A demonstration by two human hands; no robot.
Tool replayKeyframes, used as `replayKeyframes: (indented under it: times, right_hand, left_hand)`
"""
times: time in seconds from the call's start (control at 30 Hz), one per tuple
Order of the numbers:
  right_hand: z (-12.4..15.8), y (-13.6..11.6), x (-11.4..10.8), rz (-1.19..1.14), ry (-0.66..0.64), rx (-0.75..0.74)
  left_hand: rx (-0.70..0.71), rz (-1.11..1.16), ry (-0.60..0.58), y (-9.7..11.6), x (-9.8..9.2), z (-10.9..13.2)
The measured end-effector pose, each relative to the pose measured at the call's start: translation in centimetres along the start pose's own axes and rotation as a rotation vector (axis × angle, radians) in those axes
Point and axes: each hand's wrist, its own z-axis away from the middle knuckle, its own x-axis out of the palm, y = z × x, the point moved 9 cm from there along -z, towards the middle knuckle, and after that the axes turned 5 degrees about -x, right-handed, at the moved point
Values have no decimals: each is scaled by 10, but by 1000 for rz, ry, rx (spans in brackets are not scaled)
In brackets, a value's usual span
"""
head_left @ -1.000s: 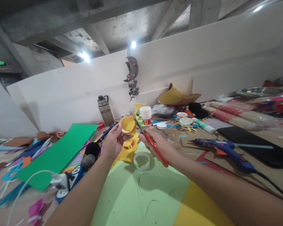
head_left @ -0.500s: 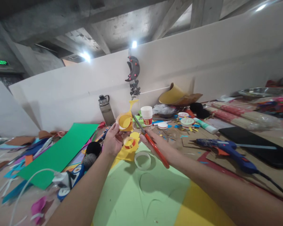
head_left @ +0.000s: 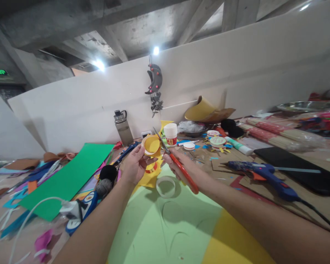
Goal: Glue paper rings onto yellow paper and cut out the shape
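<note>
My left hand point(head_left: 134, 165) grips a short paper cup piece point(head_left: 152, 145) by its rim, with yellow paper across its round opening. My right hand point(head_left: 194, 170) is closed around the red handles of a pair of scissors point(head_left: 183, 173). Their blades point up and away, close beside the right edge of the cup piece. Beneath my left fingers, partly hidden, a red-patterned ring point(head_left: 153, 168) rests on yellow paper point(head_left: 147, 180). A pale round ring point(head_left: 165, 187) lies nearer me on a light green sheet point(head_left: 143, 227).
Stacked paper cups point(head_left: 171, 132) and a water bottle point(head_left: 123, 128) stand near the white partition. A glue gun point(head_left: 264, 172) and black case point(head_left: 299, 172) lie at right. Green card point(head_left: 63, 179), yarn balls point(head_left: 108, 173) and a white plug point(head_left: 70, 210) are at left.
The cup piece in my left hand has shifted slightly right and down, nearer the blades. A yellow scrap that stuck up above it no longer shows there; the scissors have tilted slightly.
</note>
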Motion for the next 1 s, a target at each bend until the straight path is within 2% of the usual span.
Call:
replayKeyframes:
  times: [0.2,0.53,0.73,1.0]
  right_hand:
    - [-2,-1,-3,6,36,-18]
    - [1,-3,-2,59,-1,-21]
    - [0,-9,-7,149,33,-64]
    - [3,-21,-6,256,-4,-59]
  left_hand:
    - [-2,-16,0,1,1,0]
    - [8,49,17,5,-1,-1]
    - [10,44,18,6,-1,-1]
    - [65,54,94,13,-8,-1]
